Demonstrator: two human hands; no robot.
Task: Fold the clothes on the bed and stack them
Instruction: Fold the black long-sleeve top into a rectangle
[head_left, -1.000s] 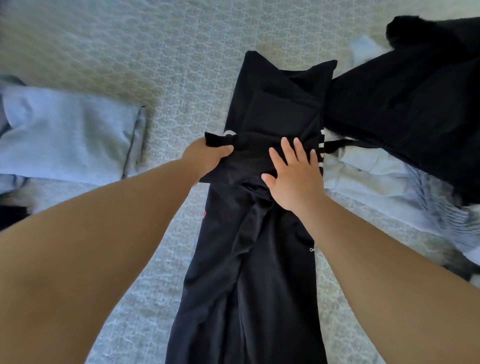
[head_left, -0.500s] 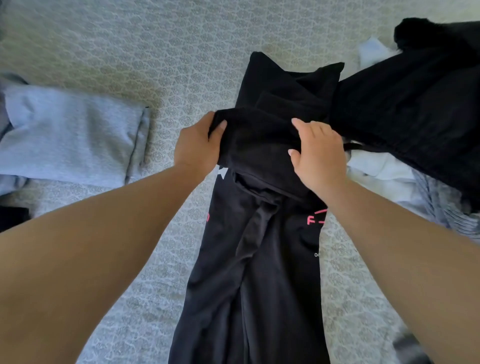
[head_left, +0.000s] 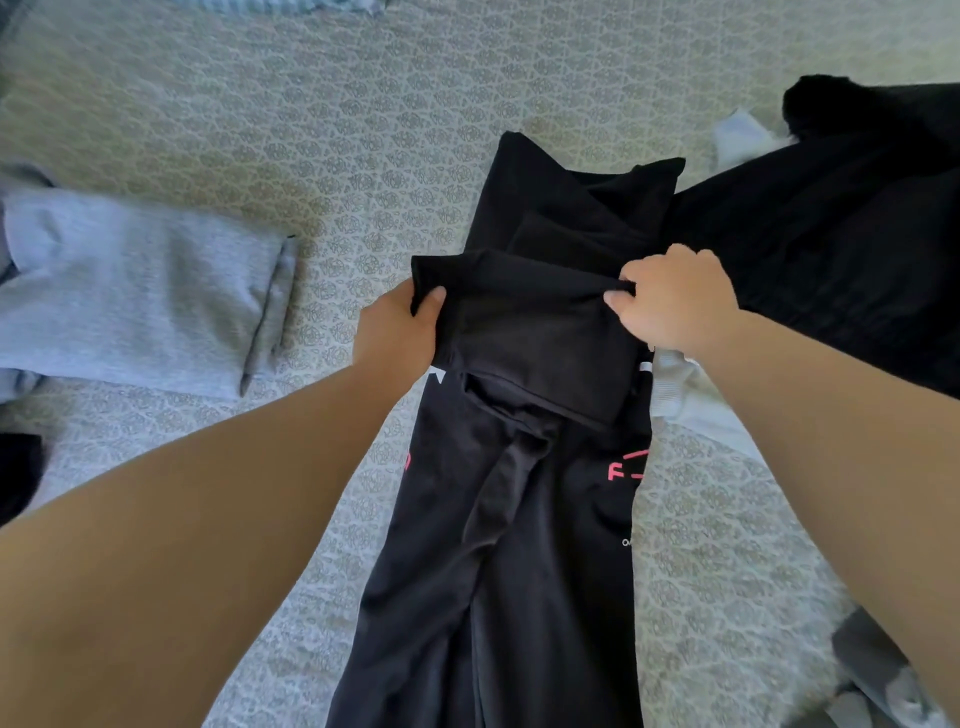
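While the black garment (head_left: 519, 519) lay lengthwise on the bed (head_left: 363, 104), its folded upper flap was lifted by both hands: the left hand (head_left: 397, 332) pinched the flap's left corner, and the right hand (head_left: 675, 299) had its fingers clenched round the right edge. A grey folded garment (head_left: 140, 291) lay well to the left, and a dark pile (head_left: 841, 234) touched the garment's right side.

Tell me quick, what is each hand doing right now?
Left hand: grips the left side of the black garment at its fold.
Right hand: pinches the same fold on the right.
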